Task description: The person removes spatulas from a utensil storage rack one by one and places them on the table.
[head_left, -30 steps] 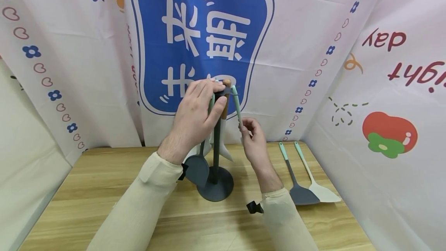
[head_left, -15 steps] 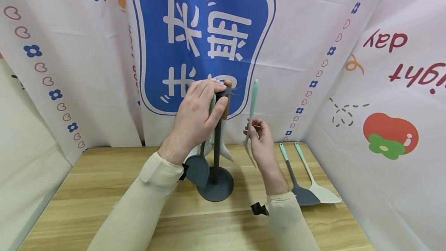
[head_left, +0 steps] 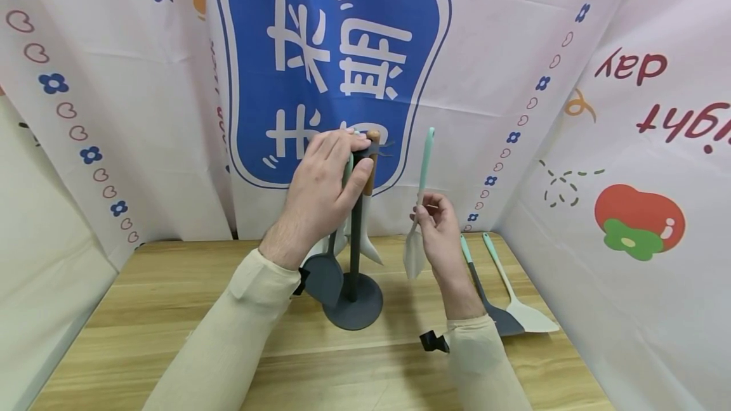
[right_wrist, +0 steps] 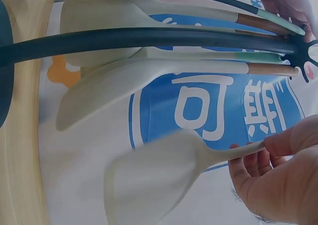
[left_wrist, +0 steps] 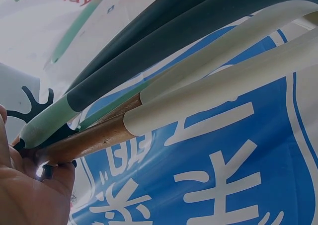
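My right hand (head_left: pixel 442 233) pinches the shaft of a white spatula (head_left: pixel 426 167) with a mint-green handle. The spatula is held upright to the right of the dark utensil stand (head_left: pixel 355 313), its handle pointing up. Its broad white blade (right_wrist: pixel 154 178) shows in the right wrist view, apart from the stand. My left hand (head_left: pixel 322 176) grips the stand's top, fingers over the hooks and thumb beside the pole. On the hooks hang a dark turner (head_left: pixel 324 278) with a green handle and several white utensils, some with wooden handles (left_wrist: pixel 94 138); the hand partly hides them.
On the wooden table (head_left: pixel 171 309), a dark turner (head_left: pixel 502 322) and a white turner (head_left: pixel 531 317), both green-handled, lie side by side at the right. Printed white cloth (head_left: pixel 491 11) encloses the back and sides. Dark hooks (left_wrist: pixel 37 103) stick out from the stand's top.
The right hand has taken the white spatula off the stand's right side and moved it right, turning its blade toward the camera. The left hand has stayed on the stand's top.
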`<action>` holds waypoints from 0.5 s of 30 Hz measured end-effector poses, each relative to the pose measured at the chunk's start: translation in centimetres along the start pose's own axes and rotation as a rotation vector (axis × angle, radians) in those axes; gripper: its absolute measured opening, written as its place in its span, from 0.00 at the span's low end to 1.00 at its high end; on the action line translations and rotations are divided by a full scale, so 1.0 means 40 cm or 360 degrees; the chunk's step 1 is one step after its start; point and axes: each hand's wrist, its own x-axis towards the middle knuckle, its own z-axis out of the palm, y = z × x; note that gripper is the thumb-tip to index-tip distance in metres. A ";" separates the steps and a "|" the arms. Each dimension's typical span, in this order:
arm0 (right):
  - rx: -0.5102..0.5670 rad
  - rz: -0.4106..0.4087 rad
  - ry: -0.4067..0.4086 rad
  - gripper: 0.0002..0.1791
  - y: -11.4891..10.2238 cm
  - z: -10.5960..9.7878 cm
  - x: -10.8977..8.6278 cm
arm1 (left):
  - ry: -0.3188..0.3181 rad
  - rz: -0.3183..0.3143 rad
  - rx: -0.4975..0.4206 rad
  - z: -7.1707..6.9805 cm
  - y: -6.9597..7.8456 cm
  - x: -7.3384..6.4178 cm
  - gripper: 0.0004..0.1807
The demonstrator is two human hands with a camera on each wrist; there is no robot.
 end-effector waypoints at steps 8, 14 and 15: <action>-0.0113 0.0089 0.0003 0.15 0.008 -0.028 -0.003 | -0.0006 -0.0001 0.0000 -0.003 0.001 0.000 0.27; -0.0131 0.0117 0.0016 0.14 0.024 -0.050 -0.005 | -0.0009 -0.0001 0.0003 -0.001 -0.002 0.000 0.27; -0.0137 0.0122 0.0021 0.14 0.028 -0.054 -0.005 | -0.0009 -0.0001 0.0003 -0.001 -0.004 0.000 0.27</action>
